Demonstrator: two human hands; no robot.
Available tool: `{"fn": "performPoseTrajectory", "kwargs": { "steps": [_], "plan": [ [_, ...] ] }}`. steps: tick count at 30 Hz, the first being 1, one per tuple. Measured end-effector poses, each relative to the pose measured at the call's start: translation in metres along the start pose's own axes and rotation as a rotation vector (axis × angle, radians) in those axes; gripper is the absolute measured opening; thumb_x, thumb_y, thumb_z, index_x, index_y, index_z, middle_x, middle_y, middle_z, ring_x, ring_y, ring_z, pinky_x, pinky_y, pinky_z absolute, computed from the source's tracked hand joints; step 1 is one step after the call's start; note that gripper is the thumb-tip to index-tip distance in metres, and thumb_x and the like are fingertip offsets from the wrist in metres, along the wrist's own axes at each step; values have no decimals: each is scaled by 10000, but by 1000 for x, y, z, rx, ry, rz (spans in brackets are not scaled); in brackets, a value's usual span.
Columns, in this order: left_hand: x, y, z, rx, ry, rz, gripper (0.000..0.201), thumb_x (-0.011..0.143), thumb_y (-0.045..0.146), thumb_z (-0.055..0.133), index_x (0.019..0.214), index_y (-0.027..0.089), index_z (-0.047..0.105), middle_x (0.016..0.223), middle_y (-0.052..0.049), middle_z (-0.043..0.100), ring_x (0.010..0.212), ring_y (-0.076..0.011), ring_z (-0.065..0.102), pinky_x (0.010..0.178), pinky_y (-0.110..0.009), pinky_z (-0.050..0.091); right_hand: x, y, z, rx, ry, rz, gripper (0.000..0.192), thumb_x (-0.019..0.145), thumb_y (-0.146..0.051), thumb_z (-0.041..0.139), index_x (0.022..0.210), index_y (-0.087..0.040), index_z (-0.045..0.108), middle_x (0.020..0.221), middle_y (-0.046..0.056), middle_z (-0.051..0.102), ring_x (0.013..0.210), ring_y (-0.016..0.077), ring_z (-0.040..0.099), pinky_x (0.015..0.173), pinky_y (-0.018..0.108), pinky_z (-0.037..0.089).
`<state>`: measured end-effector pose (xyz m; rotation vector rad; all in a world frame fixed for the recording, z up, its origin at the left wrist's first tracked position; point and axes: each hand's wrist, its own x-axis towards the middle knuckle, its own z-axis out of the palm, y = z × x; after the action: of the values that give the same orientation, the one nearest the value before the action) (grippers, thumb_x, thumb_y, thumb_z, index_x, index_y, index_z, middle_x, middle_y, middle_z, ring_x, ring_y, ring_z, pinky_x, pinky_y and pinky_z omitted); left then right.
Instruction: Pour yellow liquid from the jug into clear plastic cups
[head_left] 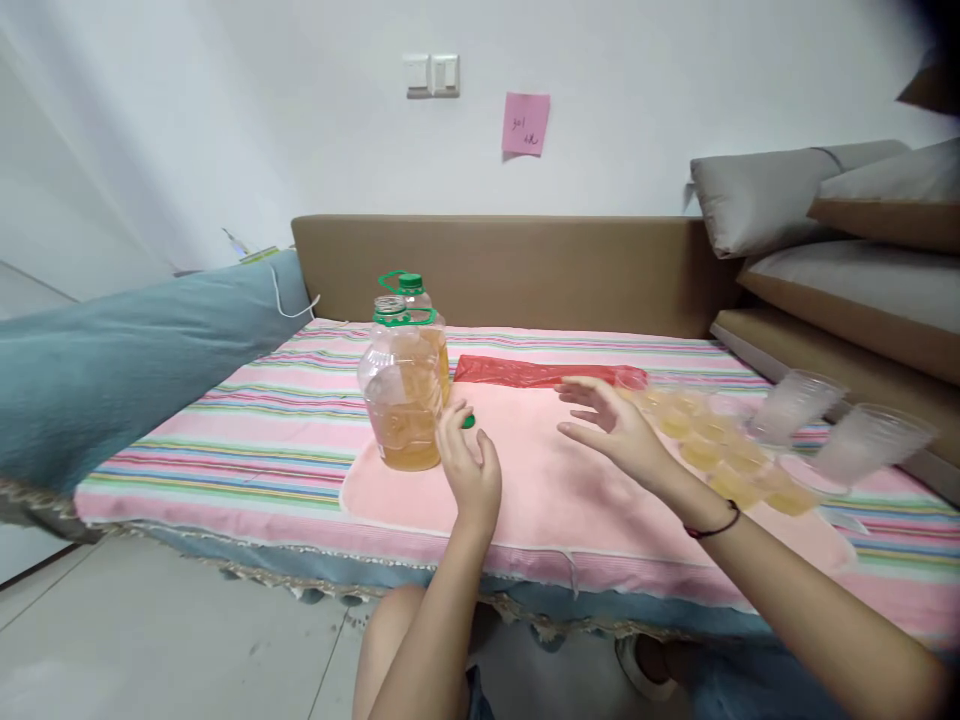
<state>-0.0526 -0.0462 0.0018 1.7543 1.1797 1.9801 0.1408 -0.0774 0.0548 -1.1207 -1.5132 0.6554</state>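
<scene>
My left hand (471, 470) is just right of the front bottle, a large clear jug (405, 420) of amber liquid with an uncapped mouth and a green handle. Its fingers are curved with the thumb apart, and nothing shows between them. A green cap (469, 422) appears by the fingertips, seemingly on the pink mat (525, 500). Behind the front jug stands a second jug (411, 283), with its green cap on. My right hand (615, 428) hovers over the mat, fingers spread and holding nothing. Right of it are several clear cups (701, 453) with yellowish liquid.
Two stacks of clear plastic cups (796, 405) lean tilted at the right. A red plastic bag (510, 372) lies behind the mat on the striped cover (277, 420). Cushions (862, 280) pile up at the right, and a brown backrest (495, 270) stands along the wall.
</scene>
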Motion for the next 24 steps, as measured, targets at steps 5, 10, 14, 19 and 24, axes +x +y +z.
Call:
{"fn": "performPoseTrajectory", "kwargs": {
  "steps": [5, 10, 14, 19, 24],
  "plan": [
    [15, -22, -46, 5, 275, -285, 415, 879, 260, 527, 1270, 231, 392, 1380, -120, 427, 1345, -228, 399, 1159, -447, 309, 32, 22, 80, 123, -114, 40, 484, 720, -424, 774, 1131, -303, 549, 1289, 79, 607, 1188, 262, 591, 1009, 488, 466],
    [24, -54, -80, -2, 357, -527, 511, 902, 358, 503, 1342, 225, 281, 1482, -170, 305, 1414, -272, 317, 1179, -520, 260, 55, 46, 145, 207, -178, 74, 717, 662, -480, 804, 1277, -312, 475, 1419, 115, 515, 1317, 297, 497, 1067, 521, 427],
    [36, -72, -96, -63, 294, -679, 485, 944, 500, 396, 1346, 230, 377, 1488, -156, 391, 1418, -257, 367, 1168, -448, 321, 67, 57, 182, 263, -228, 64, 976, 615, -444, 850, 1422, -326, 314, 1555, 121, 352, 1452, 289, 315, 1153, 516, 325],
    [48, -74, -98, -185, 187, -769, 600, 959, 567, 249, 1331, 172, 505, 1436, -156, 519, 1354, -237, 478, 1124, -391, 395, 78, 66, 216, 403, -168, -9, 1002, 578, -467, 874, 1409, -303, 338, 1494, 116, 433, 1412, 302, 378, 1154, 526, 319],
    [56, -65, -94, -335, 147, -790, 613, 978, 541, 219, 1309, 158, 564, 1349, -134, 610, 1257, -213, 570, 1060, -344, 448, 85, 70, 231, 441, -54, -95, 966, 544, -503, 885, 1353, -264, 414, 1405, 123, 508, 1348, 322, 455, 1137, 515, 348]
  ]
}}
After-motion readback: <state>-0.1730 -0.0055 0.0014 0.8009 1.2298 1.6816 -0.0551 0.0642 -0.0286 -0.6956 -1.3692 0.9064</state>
